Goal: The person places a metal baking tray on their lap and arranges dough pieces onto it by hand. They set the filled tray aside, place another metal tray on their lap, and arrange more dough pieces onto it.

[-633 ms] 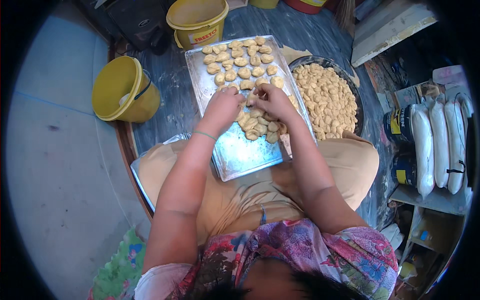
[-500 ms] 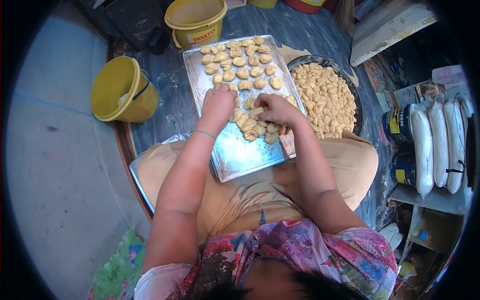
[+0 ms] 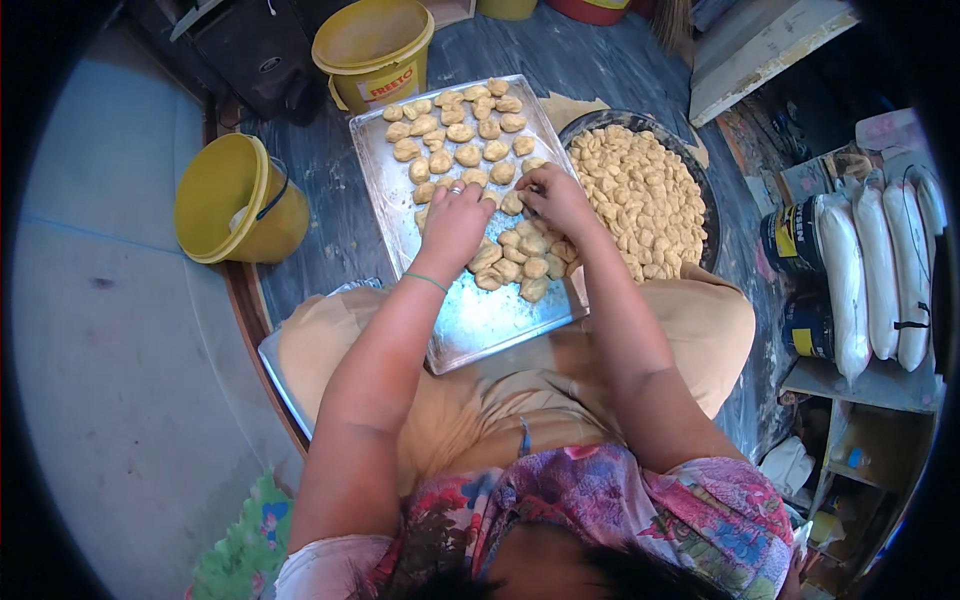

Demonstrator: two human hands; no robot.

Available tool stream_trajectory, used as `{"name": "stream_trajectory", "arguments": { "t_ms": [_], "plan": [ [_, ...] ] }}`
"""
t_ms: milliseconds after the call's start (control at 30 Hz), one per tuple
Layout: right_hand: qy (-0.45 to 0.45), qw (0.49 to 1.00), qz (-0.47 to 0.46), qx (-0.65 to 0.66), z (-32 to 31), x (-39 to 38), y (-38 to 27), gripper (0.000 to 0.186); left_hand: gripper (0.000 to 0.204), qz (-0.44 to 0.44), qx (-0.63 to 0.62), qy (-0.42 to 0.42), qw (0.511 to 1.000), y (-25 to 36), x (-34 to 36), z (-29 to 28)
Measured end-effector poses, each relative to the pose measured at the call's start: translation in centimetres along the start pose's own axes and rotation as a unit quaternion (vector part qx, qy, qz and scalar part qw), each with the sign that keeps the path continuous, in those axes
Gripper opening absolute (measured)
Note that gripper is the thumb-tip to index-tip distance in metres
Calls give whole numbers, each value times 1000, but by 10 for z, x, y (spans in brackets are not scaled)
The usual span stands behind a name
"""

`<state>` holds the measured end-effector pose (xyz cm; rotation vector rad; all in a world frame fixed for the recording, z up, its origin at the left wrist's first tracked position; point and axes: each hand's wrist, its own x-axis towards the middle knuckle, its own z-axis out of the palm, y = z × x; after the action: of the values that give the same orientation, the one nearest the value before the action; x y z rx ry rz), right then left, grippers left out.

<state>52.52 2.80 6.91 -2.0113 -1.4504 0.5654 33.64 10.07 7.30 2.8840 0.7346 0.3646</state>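
the near end of the metal tray (image 3: pixel 480 320) rests on the lap. left hand (image 3: pixel 455 222) lies flat on dough pieces (image 3: pixel 520 260); right hand (image 3: pixel 553 197) pinches one, partly hidden. far left, a labelled yellow bucket (image 3: pixel 375 50); far right, white sacks (image 3: pixel 880 270) on a shelf.

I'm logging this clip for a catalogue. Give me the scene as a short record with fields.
setting: person seated, metal tray on lap
tray contents: rows of small dough pieces at the far end, a loose cluster near the hands
left hand: resting on pieces mid-tray
right hand: fingers on a piece at the tray's right edge
right of tray: dark bowl heaped with dough pieces
left of tray: two yellow buckets
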Motion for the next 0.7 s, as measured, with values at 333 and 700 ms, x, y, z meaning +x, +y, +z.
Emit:
{"name": "stream_trajectory", "arguments": {
  "t_ms": [333, 700],
  "plan": [
    [-71, 976, 183, 91, -23, -17, 21, 25, 15, 80, -60, 48, 994, 17, 6, 3],
    [70, 989, 86, 94, -7, 0, 32, 16, 11, 31, 41, 52, 997, 12, 16, 21]
  ]
}}
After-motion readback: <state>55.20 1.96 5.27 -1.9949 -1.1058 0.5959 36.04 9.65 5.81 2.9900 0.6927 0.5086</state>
